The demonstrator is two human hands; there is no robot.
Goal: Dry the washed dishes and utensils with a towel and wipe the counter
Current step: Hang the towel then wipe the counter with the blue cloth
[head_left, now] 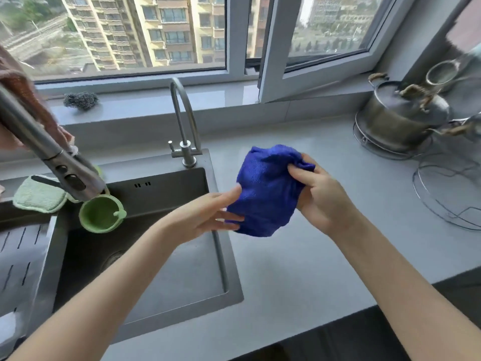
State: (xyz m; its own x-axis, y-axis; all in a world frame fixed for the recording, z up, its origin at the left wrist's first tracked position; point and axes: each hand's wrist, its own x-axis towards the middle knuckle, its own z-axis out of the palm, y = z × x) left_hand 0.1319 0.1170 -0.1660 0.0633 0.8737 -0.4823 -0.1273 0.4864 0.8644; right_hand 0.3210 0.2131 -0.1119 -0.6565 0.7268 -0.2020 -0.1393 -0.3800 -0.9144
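Head view: right hand [322,196] clutches the bunched towel [265,188] beside the sink [169,196], left hand [205,214] touches it flat-fingered; drying and counter [286,269] wiping apparently lie ahead

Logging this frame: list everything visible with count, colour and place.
blue towel: 1, blue, held above the counter, right of the sink
counter: 1, pale grey, around the sink
sink: 1, dark grey, left
gooseneck tap: 1, steel, behind the sink
spray head: 1, steel, over the sink's left
cup: 1, green, below the spray head
sponge pad: 1, pale green, sink's left edge
scrubber: 1, grey, windowsill
lidded pot: 1, steel, far right counter
wire rack: 1, silver, right counter
left hand: 1, fingers straight, touching the towel
right hand: 1, gripping the towel
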